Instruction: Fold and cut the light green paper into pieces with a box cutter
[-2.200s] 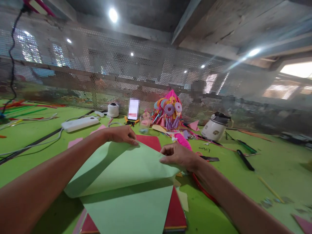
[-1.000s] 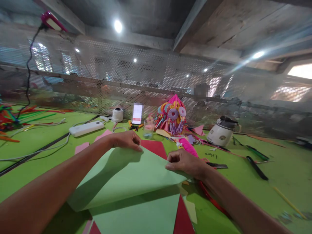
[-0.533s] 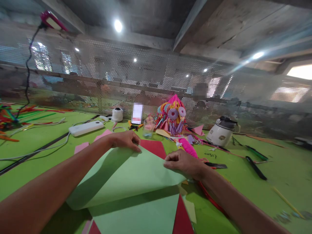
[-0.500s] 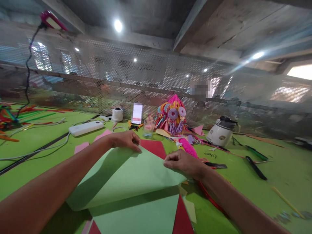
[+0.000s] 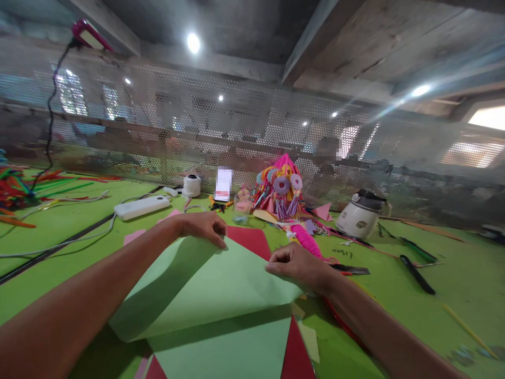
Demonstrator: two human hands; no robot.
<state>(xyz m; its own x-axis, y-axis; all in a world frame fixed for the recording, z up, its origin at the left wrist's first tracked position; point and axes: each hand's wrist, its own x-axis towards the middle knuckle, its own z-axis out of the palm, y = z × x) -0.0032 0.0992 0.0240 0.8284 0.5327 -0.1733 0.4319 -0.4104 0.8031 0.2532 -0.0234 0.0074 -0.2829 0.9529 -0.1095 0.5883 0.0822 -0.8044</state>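
A light green sheet of paper (image 5: 205, 284) is lifted and curved between my two hands. My left hand (image 5: 207, 227) pinches its far edge, left of the middle. At the sheet's right side, my right hand (image 5: 294, 266) pinches the edge between thumb and fingers. Below it lies another light green surface (image 5: 224, 347), on top of red paper (image 5: 295, 350). More red paper (image 5: 252, 239) shows beyond the sheet's far edge. Whether the two green surfaces are one folded sheet, I cannot tell.
A white power strip (image 5: 142, 207) lies at left, near a phone (image 5: 223, 184) standing upright. Behind my hands are a glass jar (image 5: 241, 206), a tasselled paper craft (image 5: 282, 187) and a pink yarn roll (image 5: 306, 241). At right are a kettle (image 5: 360, 216) and a black-handled tool (image 5: 417, 275).
The camera view has shifted very slightly, so the background sits a little further right. Both hands and the lifted sheet hold nearly the same pose.
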